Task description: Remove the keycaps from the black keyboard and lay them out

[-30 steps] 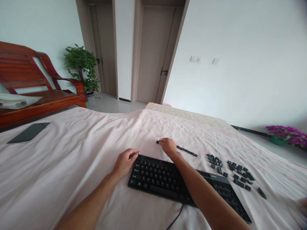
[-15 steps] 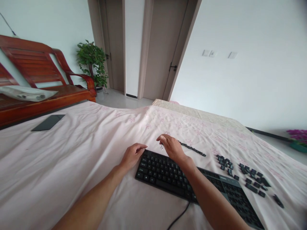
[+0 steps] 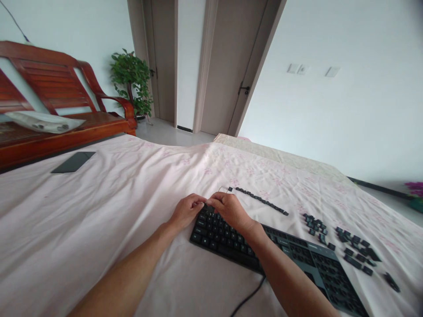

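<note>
The black keyboard (image 3: 228,251) lies on the pink flowered sheet, many caps gone from its right part. My left hand (image 3: 188,210) is at its far left corner, fingers closed and bent inward; anything between them is hidden. Right beside it, fingertips almost touching the left ones, my right hand (image 3: 231,210) is closed on a thin wire keycap puller (image 3: 222,188), whose wire sticks out behind the fingers. A single keycap (image 3: 230,189) sits by the wire, at the left end of a row of loose keycaps (image 3: 262,201).
More loose keycaps (image 3: 355,244) lie in clusters to the right. A black cable (image 3: 247,299) runs from the keyboard's near edge. A dark flat phone-like slab (image 3: 74,162) rests on the sheet at left. Beyond stand a wooden bench (image 3: 59,88) and a potted plant (image 3: 130,81).
My right hand has moved left and down from above the keyboard's far edge to its left corner, meeting the left hand. The keycap at the row's left end now shows.
</note>
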Demonstrator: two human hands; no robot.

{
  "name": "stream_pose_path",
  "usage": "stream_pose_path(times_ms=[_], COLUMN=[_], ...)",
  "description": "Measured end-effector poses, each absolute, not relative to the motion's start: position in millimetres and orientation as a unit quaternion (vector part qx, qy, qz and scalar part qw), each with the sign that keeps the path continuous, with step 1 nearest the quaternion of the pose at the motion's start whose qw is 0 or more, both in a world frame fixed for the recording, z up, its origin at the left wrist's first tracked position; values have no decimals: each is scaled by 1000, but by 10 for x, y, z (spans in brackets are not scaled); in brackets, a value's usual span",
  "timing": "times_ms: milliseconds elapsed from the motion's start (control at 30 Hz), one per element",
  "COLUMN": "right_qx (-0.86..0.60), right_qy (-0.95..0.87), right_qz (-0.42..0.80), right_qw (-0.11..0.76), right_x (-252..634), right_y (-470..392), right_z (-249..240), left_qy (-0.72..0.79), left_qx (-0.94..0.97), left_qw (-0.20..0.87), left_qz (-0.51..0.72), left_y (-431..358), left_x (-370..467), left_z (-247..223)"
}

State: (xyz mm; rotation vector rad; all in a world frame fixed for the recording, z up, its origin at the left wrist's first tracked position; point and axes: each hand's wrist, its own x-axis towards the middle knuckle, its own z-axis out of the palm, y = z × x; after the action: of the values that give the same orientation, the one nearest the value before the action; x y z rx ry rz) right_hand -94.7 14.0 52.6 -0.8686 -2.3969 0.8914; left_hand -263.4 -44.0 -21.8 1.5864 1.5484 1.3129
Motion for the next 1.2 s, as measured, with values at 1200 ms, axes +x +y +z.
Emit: stream_pose_path(times_ms=[1200], right_qx=[-146], right_qy=[-821], right_qz=[337], right_qw=[437], right_x=[-934], right_y=[37], right_z=[72], left_qy=[565], left_qx=[621], left_qw=[273], left_qz=[469], left_y=[-485], left_x=[-2546], left_z=[-127])
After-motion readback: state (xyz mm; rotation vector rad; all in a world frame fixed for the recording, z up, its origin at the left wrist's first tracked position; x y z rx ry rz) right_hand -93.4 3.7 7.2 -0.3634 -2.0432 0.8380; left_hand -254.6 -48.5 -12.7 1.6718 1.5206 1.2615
